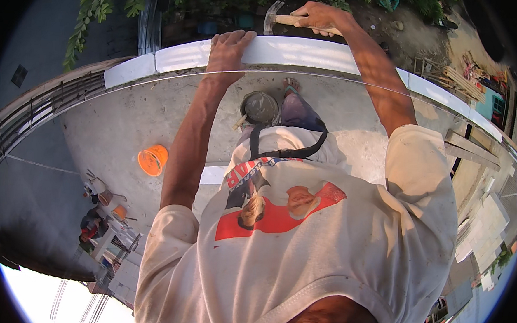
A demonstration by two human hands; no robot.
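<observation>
A row of white blocks curves across the far side, several laid end to end. My left hand is closed over one of them, its fingers bent over the far edge. In my right hand is a hammer, gripped by its wooden handle. The hammer's metal head hangs just beyond the blocks' far edge, left of that hand. A thin taut string runs along the near side of the row.
A round bucket of grey mix stands by my foot. An orange bucket sits on the concrete floor to the left. Timber pieces lie at the right. Another person is at the lower left. Green leaves hang at the far left.
</observation>
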